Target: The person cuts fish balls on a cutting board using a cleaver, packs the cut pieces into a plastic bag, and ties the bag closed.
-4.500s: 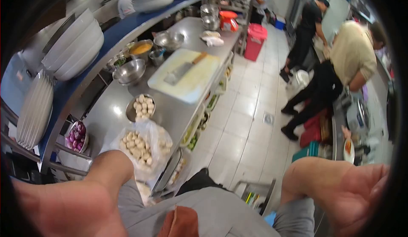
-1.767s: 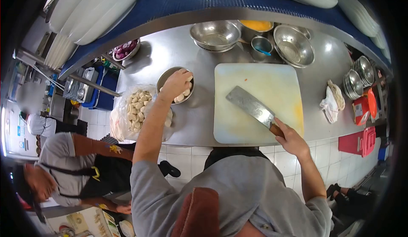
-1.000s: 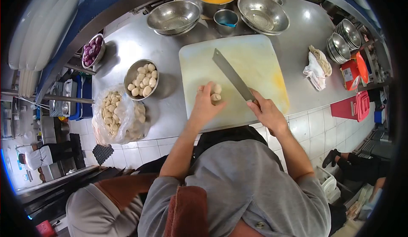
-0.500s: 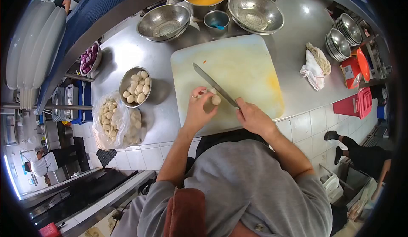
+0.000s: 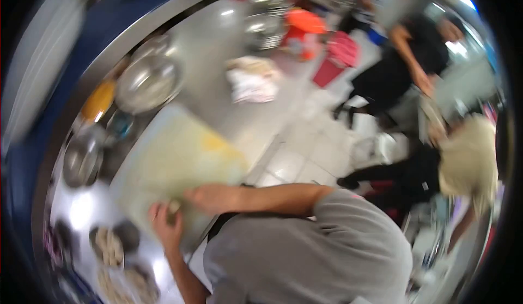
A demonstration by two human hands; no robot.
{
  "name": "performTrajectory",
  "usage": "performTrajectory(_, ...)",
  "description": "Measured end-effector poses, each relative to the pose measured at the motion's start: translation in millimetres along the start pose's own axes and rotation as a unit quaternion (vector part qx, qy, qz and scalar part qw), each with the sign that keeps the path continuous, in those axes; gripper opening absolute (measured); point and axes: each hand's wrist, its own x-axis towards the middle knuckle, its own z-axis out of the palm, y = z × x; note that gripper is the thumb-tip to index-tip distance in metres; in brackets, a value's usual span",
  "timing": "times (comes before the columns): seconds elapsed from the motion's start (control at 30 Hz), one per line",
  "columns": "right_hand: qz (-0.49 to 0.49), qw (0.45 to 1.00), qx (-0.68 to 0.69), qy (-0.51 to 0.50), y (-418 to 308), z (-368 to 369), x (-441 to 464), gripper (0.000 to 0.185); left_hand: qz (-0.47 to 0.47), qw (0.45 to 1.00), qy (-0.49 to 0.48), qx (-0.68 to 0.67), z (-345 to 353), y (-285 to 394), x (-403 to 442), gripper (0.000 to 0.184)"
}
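The picture is smeared by motion. My left hand (image 5: 166, 225) is at the lower part of the cutting board (image 5: 169, 157), fingers curled round a pale round piece (image 5: 174, 206). Close to its right, my right hand (image 5: 210, 198) is closed over the board; the knife it held in the earlier frames is too blurred to make out. At the lower left stands a metal bowl of pale round pieces (image 5: 110, 246), with the bag of more such pieces (image 5: 114, 286) below it.
Steel bowls (image 5: 148, 83) and a pot of orange liquid (image 5: 99, 101) line the counter's far side. A cloth (image 5: 253, 79) lies beyond the board, near a red-orange container (image 5: 301, 34). A pink bin (image 5: 336, 58) stands on the floor. Two people (image 5: 419, 58) work at the right.
The view has swung to the right, bringing in the aisle and people there. My left hand stays at the pale pieces on the board, and my right hand is now close beside it.
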Motion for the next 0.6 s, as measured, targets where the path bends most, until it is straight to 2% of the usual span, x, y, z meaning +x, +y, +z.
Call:
performTrajectory(0.1, 0.032, 0.998, -0.012, 0.047, 6.6, 0.3, -6.8, 0.029, -0.021, 0.999, -0.030, -0.041, 1.5, 0.6, 3.5, 0.034)
performTrajectory(0.17, 0.038, 0.999, -0.017, -0.006, -9.9, -3.7, -6.9, 0.031, -0.017, 0.998, -0.032, -0.055, 0.0, 3.6, 3.6, 0.034)
performTrajectory(0.37, 0.034, 0.997, -0.046, 0.044, -10.1, 5.3, -13.6, 0.029, -0.006, 0.999, -0.017, -0.049, 5.5, -4.0, -0.4, 0.035)
performTrajectory(0.43, 0.045, 0.995, -0.084, 0.004, -1.1, 16.3, -9.1, 0.029, 0.021, 1.000, 0.011, -0.018, 9.2, -3.9, -2.3, 0.037)
performTrajectory(0.47, 0.032, 0.996, -0.080, 0.036, 3.3, 21.3, -11.2, 0.028, 0.003, 0.999, 0.018, -0.034, 6.3, 10.7, 1.4, 0.038)
performTrajectory(0.5, -0.024, 0.993, -0.081, 0.078, 11.5, 28.0, -10.3, 0.029, -0.005, 0.999, 0.012, -0.036, 4.1, 12.7, 2.5, 0.039)
performTrajectory(0.53, 0.021, 0.997, -0.055, 0.054, 2.1, 17.9, -9.0, 0.030, -0.007, 0.997, 0.041, -0.064, 5.3, 13.0, 3.4, 0.039)
performTrajectory(0.57, 0.041, 0.997, -0.060, 0.009, -4.1, 9.4, -5.4, 0.033, -0.017, 0.998, 0.016, -0.056, 2.0, 13.0, 4.0, 0.039)
performTrajectory(0.6, 0.043, 0.997, -0.061, 0.009, -5.9, 6.5, -3.4, 0.037, -0.022, 0.997, 0.033, -0.061, 3.8, 10.3, 2.0, 0.038)
